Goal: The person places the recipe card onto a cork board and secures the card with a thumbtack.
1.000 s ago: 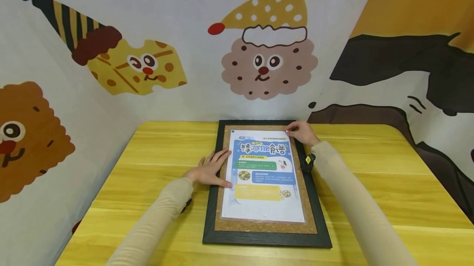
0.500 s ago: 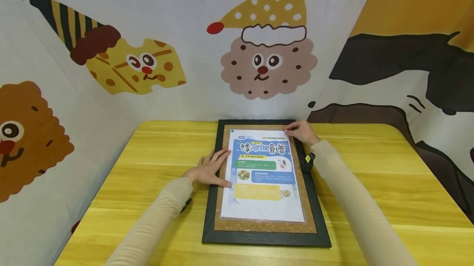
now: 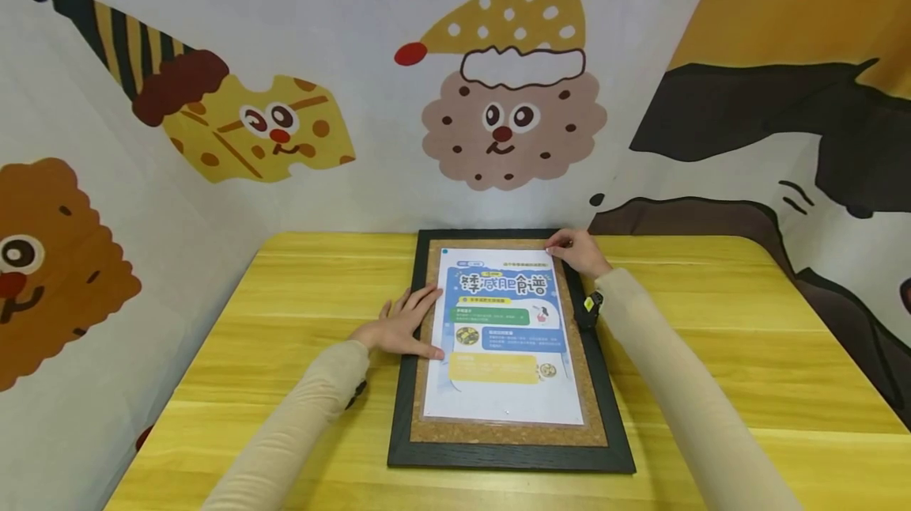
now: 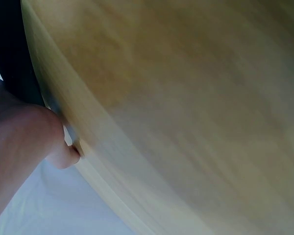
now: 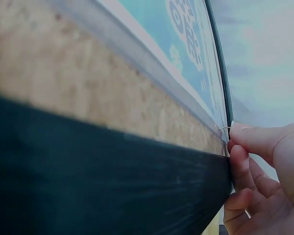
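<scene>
A laminated poster (image 3: 504,396) printed in blue, green and yellow lies on a cork board (image 3: 527,433) with a black frame (image 3: 512,458). A blue pushpin (image 3: 444,251) sits in the poster's top left corner. My right hand (image 3: 580,252) pinches a pin between thumb and forefinger at the top right corner; its thin metal needle (image 5: 225,128) shows in the right wrist view, touching the poster's corner, while its head is mostly hidden by the fingers. My left hand (image 3: 400,329) rests with fingers spread across the left frame bar, thumb and fingertips on the poster's left edge.
The board lies on a yellow wood-grain table (image 3: 299,274), its far end close to the wall. A wall cloth (image 3: 398,155) with cartoon figures hangs behind and at the left. A dark watch-like band (image 3: 592,307) is on the right wrist.
The view has shifted very slightly. Both hands keep the same places, the right still pinching the pin at the poster's top right corner.
</scene>
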Action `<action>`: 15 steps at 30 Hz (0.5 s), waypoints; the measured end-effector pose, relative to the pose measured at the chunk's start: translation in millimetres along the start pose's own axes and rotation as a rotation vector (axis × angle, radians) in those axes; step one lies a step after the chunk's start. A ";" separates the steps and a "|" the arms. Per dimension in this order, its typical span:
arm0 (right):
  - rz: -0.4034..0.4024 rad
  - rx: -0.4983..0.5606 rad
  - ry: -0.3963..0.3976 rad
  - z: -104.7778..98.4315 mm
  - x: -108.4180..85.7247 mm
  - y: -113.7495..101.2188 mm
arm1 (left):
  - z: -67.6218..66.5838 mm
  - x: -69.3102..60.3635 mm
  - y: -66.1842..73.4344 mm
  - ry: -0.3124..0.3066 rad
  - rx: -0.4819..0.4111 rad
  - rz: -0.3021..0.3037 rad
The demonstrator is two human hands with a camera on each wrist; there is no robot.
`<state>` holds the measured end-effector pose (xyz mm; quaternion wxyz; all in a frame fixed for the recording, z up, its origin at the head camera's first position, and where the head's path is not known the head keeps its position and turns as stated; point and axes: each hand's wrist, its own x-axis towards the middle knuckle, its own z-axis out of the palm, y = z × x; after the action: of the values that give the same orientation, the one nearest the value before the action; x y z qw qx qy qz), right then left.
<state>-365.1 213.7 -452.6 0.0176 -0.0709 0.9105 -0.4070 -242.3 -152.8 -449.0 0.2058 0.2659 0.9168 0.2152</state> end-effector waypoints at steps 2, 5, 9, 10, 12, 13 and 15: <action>-0.004 -0.002 0.002 0.2 0.4 1.8 | 0.7 0.5 -0.3 0.000 -0.004 0.001; -0.008 0.004 0.013 0.2 0.7 4.7 | 1.5 1.1 -1.0 0.000 -0.004 0.001; -0.019 0.031 0.036 -0.8 0.3 7.3 | 2.0 1.8 -2.0 0.002 -0.010 0.011; -0.027 0.035 0.040 -1.3 0.2 7.5 | 1.9 1.8 -2.0 0.003 -0.011 0.014; -0.034 0.043 0.045 -2.1 -0.2 7.1 | 1.5 1.5 -1.8 0.004 -0.017 0.019; -0.039 0.041 0.043 -2.4 -0.2 6.7 | 1.3 1.4 -1.6 0.004 -0.017 0.018; -0.043 0.033 0.036 -2.7 -0.3 6.0 | 1.0 1.0 -1.8 0.006 -0.019 0.019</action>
<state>-365.8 219.6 -455.2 -0.0063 -0.0828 0.9022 -0.4233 -243.4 -153.4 -451.0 0.2037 0.2720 0.9128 0.2265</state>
